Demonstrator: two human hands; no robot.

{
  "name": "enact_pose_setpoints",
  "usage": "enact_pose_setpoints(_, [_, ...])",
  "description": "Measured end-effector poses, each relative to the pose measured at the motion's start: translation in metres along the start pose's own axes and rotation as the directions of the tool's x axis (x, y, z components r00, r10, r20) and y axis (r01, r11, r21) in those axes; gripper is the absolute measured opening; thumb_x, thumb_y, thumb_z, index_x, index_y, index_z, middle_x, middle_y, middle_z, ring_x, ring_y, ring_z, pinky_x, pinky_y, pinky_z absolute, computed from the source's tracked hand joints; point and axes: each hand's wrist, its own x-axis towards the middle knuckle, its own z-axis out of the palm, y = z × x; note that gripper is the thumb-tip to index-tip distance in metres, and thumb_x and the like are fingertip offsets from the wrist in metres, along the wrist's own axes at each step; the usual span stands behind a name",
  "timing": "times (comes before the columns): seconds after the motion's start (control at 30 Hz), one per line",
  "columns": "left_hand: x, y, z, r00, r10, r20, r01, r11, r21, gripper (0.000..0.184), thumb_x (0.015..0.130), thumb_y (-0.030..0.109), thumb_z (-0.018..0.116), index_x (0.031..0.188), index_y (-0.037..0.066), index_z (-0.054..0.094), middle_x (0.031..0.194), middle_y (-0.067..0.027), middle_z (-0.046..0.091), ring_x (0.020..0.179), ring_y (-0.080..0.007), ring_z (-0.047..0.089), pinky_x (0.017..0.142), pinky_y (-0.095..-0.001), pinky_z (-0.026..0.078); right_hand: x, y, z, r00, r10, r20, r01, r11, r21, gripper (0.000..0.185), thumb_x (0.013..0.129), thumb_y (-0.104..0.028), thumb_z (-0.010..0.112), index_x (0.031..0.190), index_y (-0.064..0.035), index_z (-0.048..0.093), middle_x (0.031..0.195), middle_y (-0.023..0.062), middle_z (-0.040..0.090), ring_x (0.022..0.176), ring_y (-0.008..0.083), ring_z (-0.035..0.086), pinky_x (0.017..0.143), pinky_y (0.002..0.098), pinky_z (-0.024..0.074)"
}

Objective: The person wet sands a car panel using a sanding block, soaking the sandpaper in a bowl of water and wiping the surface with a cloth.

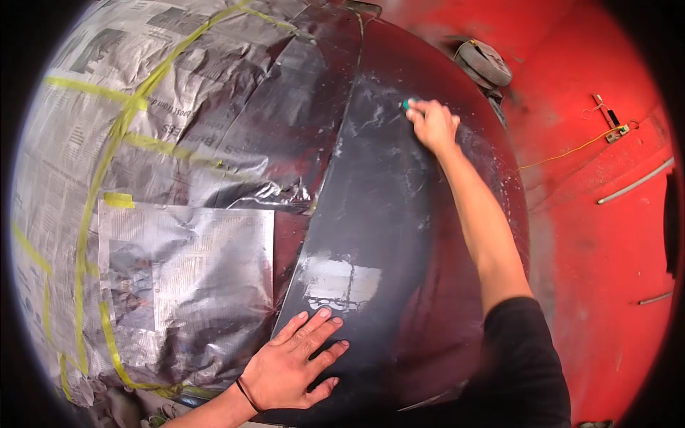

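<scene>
A dark grey, wet-looking car body panel (389, 192) curves through the middle of the head view, with whitish smears on its upper part. My right hand (433, 125) reaches far up this panel. Its fingers are closed on a small teal-green block (406, 104), pressed against the surface; most of the block is hidden by the hand. Lower down, my left hand (294, 364) lies on the panel's near left edge, fingers spread and holding nothing.
Newspaper masking (193, 250) with yellow tape (100, 189) covers the left side of the car. On the red floor (585, 235) at right are a greyish rounded object (485, 64), a thin yellow cord (571, 151) and a pale rod (635, 180).
</scene>
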Motion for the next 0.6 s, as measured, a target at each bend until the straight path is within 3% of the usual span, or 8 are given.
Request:
enact_pose_setpoints(0.07, [0.0, -0.001, 0.0, 1.0, 0.002, 0.006, -0.002, 1.0, 0.02, 0.054, 0.098, 0.042, 0.08, 0.145, 0.014, 0.074, 0.164, -0.0175, 0.06, 0.162, -0.0386, 0.049, 0.135, -0.0581, 0.036, 0.013, -0.01, 0.007, 0.996, 0.092, 0.02, -0.091, 0.995, -0.041, 0.029, 0.102, -0.034, 0.08, 0.127, -0.0224, 0.089, 0.122, 0.0151, 0.083, 0.116, 0.0394, 0.076, 0.103, 0.0549, 0.0485])
enact_pose_setpoints(0.23, [-0.003, -0.002, 0.0, 1.0, 0.027, -0.004, -0.027, 0.999, -0.033, 0.058, 0.098, 0.043, 0.08, 0.147, 0.013, 0.072, 0.168, -0.0186, 0.056, 0.164, -0.0398, 0.046, 0.136, -0.0591, 0.033, -0.103, -0.05, -0.033, 0.954, -0.3, 0.005, 0.298, 0.95, 0.096, 0.032, 0.104, -0.036, 0.077, 0.132, -0.0236, 0.088, 0.136, 0.0094, 0.079, 0.125, 0.0336, 0.071, 0.111, 0.0517, 0.0444])
enact_pose_setpoints(0.27, [-0.003, -0.002, -0.001, 1.0, 0.03, 0.003, -0.03, 0.999, -0.029, 0.058, 0.099, 0.043, 0.08, 0.148, 0.014, 0.071, 0.168, -0.0185, 0.056, 0.165, -0.0394, 0.046, 0.136, -0.0582, 0.032, -0.106, -0.059, -0.036, 0.961, -0.267, 0.066, 0.259, 0.959, 0.11, 0.03, 0.105, -0.035, 0.077, 0.131, -0.0245, 0.088, 0.137, 0.0079, 0.077, 0.127, 0.0304, 0.068, 0.113, 0.0499, 0.0417])
enact_pose_setpoints(0.37, [-0.004, -0.003, -0.001, 1.0, 0.024, 0.007, -0.024, 0.999, -0.033, 0.057, 0.1, 0.042, 0.08, 0.149, 0.014, 0.071, 0.168, -0.0185, 0.056, 0.165, -0.0388, 0.046, 0.136, -0.0571, 0.032, -0.037, -0.05, 0.004, 0.962, -0.268, -0.05, 0.27, 0.962, 0.037, 0.027, 0.103, -0.033, 0.078, 0.127, -0.0248, 0.089, 0.133, 0.0092, 0.079, 0.122, 0.0334, 0.07, 0.109, 0.0535, 0.043])
enact_pose_setpoints(0.43, [-0.002, -0.006, 0.001, 1.0, 0.026, -0.011, -0.026, 0.999, -0.027, 0.056, 0.101, 0.042, 0.078, 0.149, 0.013, 0.071, 0.168, -0.0185, 0.057, 0.165, -0.0383, 0.046, 0.137, -0.0567, 0.031, 0.03, -0.069, 0.015, 0.994, -0.043, 0.102, 0.042, 0.999, 0.007, 0.029, 0.105, -0.034, 0.074, 0.128, -0.0245, 0.089, 0.127, 0.0125, 0.082, 0.12, 0.0385, 0.072, 0.104, 0.0569, 0.0474])
enact_pose_setpoints(0.5, [-0.004, -0.006, 0.0, 1.0, 0.03, -0.002, -0.03, 0.999, -0.046, 0.056, 0.102, 0.042, 0.077, 0.149, 0.013, 0.071, 0.168, -0.0186, 0.057, 0.165, -0.0383, 0.046, 0.137, -0.057, 0.031, 0.05, -0.075, 0.032, 0.999, -0.022, 0.034, 0.024, 0.998, -0.061, 0.034, 0.103, -0.036, 0.077, 0.131, -0.0216, 0.087, 0.121, 0.0161, 0.085, 0.115, 0.0407, 0.079, 0.102, 0.0585, 0.0496])
enact_pose_setpoints(0.6, [-0.005, -0.007, 0.0, 0.999, 0.032, -0.013, -0.033, 0.996, -0.079, 0.055, 0.102, 0.042, 0.076, 0.149, 0.012, 0.071, 0.168, -0.0189, 0.056, 0.165, -0.0386, 0.046, 0.136, -0.0573, 0.033, -0.005, -0.071, 0.023, 0.98, -0.198, -0.027, 0.197, 0.98, -0.017, 0.036, 0.104, -0.038, 0.077, 0.135, -0.0237, 0.086, 0.129, 0.0114, 0.082, 0.125, 0.0351, 0.073, 0.108, 0.0575, 0.046])
